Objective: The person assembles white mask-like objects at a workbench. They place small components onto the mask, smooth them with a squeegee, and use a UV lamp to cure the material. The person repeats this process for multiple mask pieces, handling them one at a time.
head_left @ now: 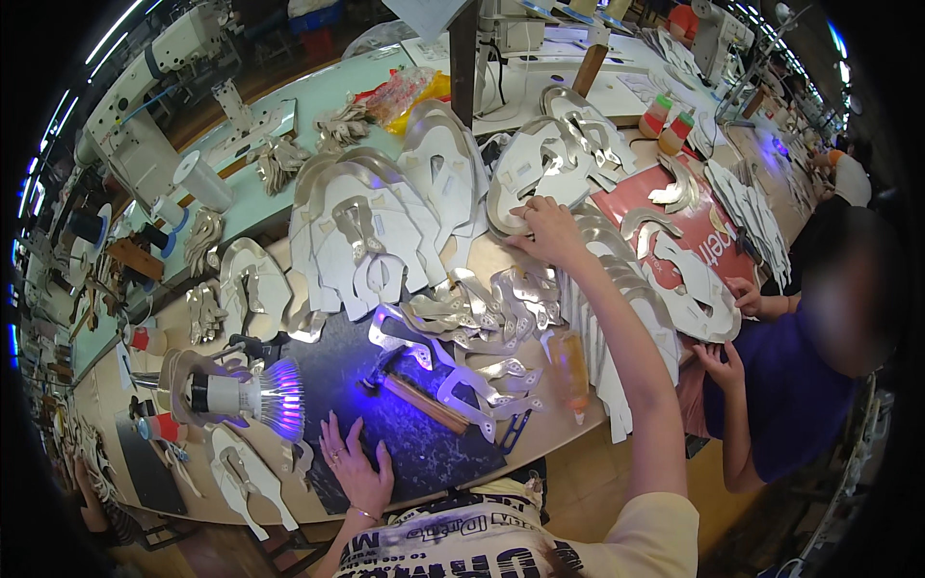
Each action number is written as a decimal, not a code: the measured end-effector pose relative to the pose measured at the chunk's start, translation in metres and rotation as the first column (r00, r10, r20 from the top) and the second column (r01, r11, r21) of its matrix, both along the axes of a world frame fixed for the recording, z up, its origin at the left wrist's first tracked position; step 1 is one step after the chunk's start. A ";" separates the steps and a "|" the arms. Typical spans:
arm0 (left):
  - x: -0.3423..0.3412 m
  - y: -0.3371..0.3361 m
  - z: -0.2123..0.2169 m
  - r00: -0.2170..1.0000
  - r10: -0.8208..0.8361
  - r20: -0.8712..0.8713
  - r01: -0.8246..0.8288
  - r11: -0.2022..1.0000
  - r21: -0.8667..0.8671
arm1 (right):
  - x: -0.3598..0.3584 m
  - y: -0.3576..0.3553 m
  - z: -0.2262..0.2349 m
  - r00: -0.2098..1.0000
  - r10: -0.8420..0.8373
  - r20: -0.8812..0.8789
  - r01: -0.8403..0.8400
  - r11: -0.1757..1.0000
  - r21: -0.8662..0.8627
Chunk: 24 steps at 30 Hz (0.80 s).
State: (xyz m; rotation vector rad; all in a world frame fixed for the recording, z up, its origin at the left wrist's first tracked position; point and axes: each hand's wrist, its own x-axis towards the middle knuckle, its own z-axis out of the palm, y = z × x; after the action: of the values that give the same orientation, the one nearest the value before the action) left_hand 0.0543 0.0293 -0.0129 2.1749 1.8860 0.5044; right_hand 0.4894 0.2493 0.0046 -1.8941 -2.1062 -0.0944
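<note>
My left hand (355, 472) lies with fingers spread on a dark mottled mat (337, 371), holding nothing. Stretched far forward, my right hand (551, 233) has its fingers curled on the edge of a white shoe upper (525, 178) with a silvery border, among other uppers. On the mat rests a hammer (424, 400) with a wooden handle, lit partly blue. Silvery curved shoe pieces (462, 390) lie just beyond it. A bottle of amber liquid (568, 371), tip toward me, is beside my right forearm.
A lamp with glowing blue strips (279, 400) stands left of the mat. Stacked white uppers (337, 260) and loose silvery pieces (482, 308) cover the table's middle. At right a co-worker's hands (727, 366) hold a white upper (699, 299) beside a red board (713, 226). Sewing machines (125, 135) stand behind left.
</note>
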 end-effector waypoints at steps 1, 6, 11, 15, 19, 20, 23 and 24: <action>0.000 0.000 0.000 1.000 -0.006 0.003 0.006 1.000 0.004 | 0.001 0.002 -0.001 0.999 -0.013 -0.053 0.012 1.000 -0.023; 0.000 0.000 -0.002 1.000 0.000 0.021 0.000 1.000 0.028 | 0.012 0.017 0.001 0.984 -0.059 -0.166 0.034 0.988 -0.148; -0.004 -0.004 0.000 0.996 -0.035 0.084 0.025 0.992 0.120 | 0.017 0.019 0.013 0.946 0.071 -0.317 -0.092 0.995 -0.050; 0.018 0.000 0.021 0.886 -0.334 0.323 0.220 0.914 0.342 | -0.003 -0.014 0.072 0.674 -0.031 -0.738 0.389 0.864 0.320; 0.077 0.012 0.034 0.742 -0.403 0.535 0.258 0.909 0.327 | -0.079 -0.114 0.156 0.602 0.191 -0.775 0.226 0.890 0.395; 0.093 0.012 0.032 0.707 -0.380 0.596 0.257 0.924 0.284 | -0.107 -0.146 0.171 0.693 0.252 -0.676 0.027 0.927 0.374; 0.110 0.019 0.028 0.618 -0.222 0.754 0.252 0.965 0.078 | -0.170 -0.186 0.190 0.525 0.627 -0.576 -0.533 0.770 0.351; 0.102 0.020 0.029 0.583 -0.273 0.766 0.307 0.946 0.104 | -0.167 -0.184 0.190 0.426 0.675 -0.603 -0.663 0.686 0.300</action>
State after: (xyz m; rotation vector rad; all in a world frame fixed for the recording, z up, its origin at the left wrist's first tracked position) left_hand 0.1567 0.0492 0.0163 1.7272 1.0221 1.1002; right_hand 0.3222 0.0656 0.1947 -0.6973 -2.0773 0.6660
